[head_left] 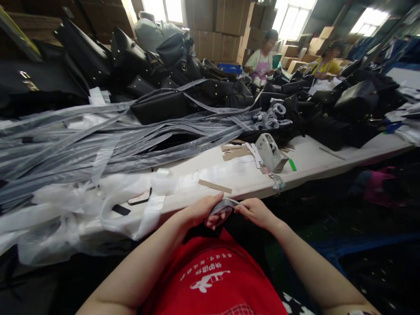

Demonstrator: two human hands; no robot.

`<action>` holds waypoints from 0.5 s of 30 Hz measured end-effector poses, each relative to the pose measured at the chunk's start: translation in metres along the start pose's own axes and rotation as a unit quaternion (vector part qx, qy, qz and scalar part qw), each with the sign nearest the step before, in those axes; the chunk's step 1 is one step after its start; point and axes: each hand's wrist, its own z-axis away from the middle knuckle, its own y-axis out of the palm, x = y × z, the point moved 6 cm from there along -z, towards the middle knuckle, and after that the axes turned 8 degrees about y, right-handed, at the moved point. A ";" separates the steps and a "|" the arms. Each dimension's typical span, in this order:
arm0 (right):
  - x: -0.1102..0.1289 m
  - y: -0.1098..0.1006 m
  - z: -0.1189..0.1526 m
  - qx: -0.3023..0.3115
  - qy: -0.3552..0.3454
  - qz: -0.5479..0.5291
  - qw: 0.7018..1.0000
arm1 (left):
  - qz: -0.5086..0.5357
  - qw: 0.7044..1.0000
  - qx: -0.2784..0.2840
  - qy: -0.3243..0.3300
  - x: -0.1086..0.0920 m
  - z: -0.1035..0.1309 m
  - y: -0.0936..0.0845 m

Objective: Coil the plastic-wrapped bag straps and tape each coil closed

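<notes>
A grey strap (222, 207), wrapped in thin plastic, is looped round the fingers of my left hand (210, 210). My right hand (254, 211) pinches the strap's free end just to the right of the coil. Both hands are in front of the table edge, above my red apron (210, 271). A brown card strip (215, 186) lies on the table close beyond them. Farther back, several coiled straps (274, 114) sit in a heap. Long wrapped straps (157, 135) spread across the left of the table.
A grey tape dispenser (271, 153) stands on the white table (305, 164), beside card strips (236, 152). Clear plastic wrap (72, 218) hangs over the front left edge. Black bags (95, 57) are piled along the back. Two people (260, 63) work beyond, near cardboard boxes (229, 17).
</notes>
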 end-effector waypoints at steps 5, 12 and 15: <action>0.015 0.042 -0.010 -0.012 -0.020 -0.295 0.955 | 0.272 0.962 0.002 0.038 -0.005 -0.012 0.002; 0.035 0.061 -0.021 -0.060 -0.020 -0.422 0.905 | 0.326 0.931 -0.087 0.141 -0.009 -0.015 -0.007; 0.032 0.033 -0.016 -0.044 -0.001 -0.296 0.954 | 0.137 0.962 -0.162 0.174 -0.005 -0.007 -0.028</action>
